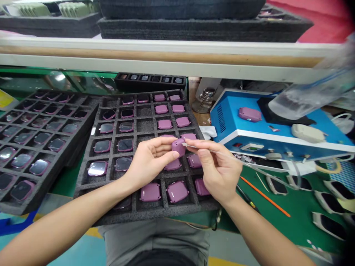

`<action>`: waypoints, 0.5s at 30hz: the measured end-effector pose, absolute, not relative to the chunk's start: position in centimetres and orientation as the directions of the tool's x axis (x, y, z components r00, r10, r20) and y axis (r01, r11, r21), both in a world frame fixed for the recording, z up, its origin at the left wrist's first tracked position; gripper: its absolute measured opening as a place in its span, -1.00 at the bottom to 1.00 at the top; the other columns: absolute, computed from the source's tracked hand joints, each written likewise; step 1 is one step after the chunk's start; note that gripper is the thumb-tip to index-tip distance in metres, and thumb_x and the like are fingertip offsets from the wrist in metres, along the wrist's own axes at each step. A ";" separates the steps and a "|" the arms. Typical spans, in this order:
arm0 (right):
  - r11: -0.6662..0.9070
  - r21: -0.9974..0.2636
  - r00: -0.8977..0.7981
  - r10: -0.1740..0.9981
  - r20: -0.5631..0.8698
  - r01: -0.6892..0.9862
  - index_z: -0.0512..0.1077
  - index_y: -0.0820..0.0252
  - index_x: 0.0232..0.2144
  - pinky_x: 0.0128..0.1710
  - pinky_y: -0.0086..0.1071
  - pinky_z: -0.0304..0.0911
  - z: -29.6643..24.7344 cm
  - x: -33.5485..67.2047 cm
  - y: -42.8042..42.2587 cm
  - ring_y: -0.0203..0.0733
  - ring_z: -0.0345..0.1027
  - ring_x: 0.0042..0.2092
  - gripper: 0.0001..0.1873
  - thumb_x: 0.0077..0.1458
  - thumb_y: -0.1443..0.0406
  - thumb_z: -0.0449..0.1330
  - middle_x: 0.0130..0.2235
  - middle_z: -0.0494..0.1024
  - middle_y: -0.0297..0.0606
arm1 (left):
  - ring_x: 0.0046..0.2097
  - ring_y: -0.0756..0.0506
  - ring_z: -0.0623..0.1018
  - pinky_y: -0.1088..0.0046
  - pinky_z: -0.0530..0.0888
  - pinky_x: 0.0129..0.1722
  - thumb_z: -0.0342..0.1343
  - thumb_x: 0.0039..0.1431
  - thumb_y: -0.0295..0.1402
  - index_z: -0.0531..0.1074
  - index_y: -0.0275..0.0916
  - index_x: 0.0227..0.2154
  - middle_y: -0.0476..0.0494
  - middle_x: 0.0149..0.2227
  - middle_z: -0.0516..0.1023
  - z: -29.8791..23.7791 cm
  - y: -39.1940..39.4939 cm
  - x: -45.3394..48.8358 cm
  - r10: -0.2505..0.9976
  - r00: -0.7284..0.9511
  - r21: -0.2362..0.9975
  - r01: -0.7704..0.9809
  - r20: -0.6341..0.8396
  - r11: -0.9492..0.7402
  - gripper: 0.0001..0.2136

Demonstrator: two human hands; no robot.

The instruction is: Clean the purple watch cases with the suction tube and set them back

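Observation:
Between the thumb and fingers of my left hand (pixel 149 160) is a small purple watch case (pixel 178 147), held tilted above a black foam tray (pixel 166 211). My right hand (pixel 220 171) pinches a thin pen-like tool (pixel 194 146), its pale tip touching or very near the right edge of the case. A clear tube (pixel 256 168) runs from behind the right hand toward the blue machine. Below the hands, the tray's right compartments hold purple watch cases (pixel 177 191) lying back up. Dark-screened watches (pixel 102 146) fill compartments on the left. Fingers partly hide the case.
A second foam tray of watches (pixel 41 137) lies left. To the right stands a blue machine (pixel 233 118) with a purple case (pixel 249 114) on top. An orange stick (pixel 266 197) and several pale watches (pixel 328 202) lie on the green mat. A shelf edge (pixel 166 59) crosses above.

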State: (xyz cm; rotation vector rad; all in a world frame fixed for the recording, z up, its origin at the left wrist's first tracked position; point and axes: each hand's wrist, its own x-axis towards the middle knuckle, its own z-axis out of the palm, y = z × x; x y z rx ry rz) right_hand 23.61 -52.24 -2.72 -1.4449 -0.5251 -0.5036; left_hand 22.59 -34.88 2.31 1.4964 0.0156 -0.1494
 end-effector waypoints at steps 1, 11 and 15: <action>0.065 -0.789 0.791 -0.009 0.612 0.611 0.55 0.15 -0.10 0.02 -0.11 0.55 -2.7 23.6 -52.2 -0.05 0.54 0.01 -0.82 0.34 0.37 0.16 -0.05 0.61 -0.15 | -0.03 -0.11 0.66 0.40 0.61 0.08 0.42 -0.04 -0.33 0.52 -0.35 -0.03 -0.22 -0.04 0.65 2.3 -34.9 22.6 -0.091 0.991 0.992 0.108 -0.102 0.070 -0.53; 0.069 -0.788 0.790 -0.004 0.613 0.611 0.55 0.18 -0.10 0.01 -0.15 0.55 -2.6 23.6 -52.2 -0.07 0.55 -0.01 -0.82 0.35 0.38 0.15 -0.06 0.61 -0.14 | -0.04 -0.05 0.66 0.53 0.61 0.03 0.41 -0.01 -0.36 0.52 -0.36 -0.03 -0.21 -0.03 0.64 2.3 -34.8 22.4 -0.099 0.990 0.990 0.106 -0.097 0.089 -0.54; 0.070 -0.786 0.788 0.000 0.616 0.615 0.55 0.17 -0.11 0.00 -0.13 0.56 -2.6 23.7 -52.1 -0.06 0.55 -0.01 -0.83 0.35 0.37 0.15 -0.07 0.61 -0.14 | -0.02 -0.08 0.66 0.45 0.61 0.08 0.42 -0.03 -0.35 0.53 -0.35 -0.03 -0.22 -0.03 0.64 2.3 -34.8 22.4 -0.095 0.992 0.992 0.096 -0.088 0.083 -0.54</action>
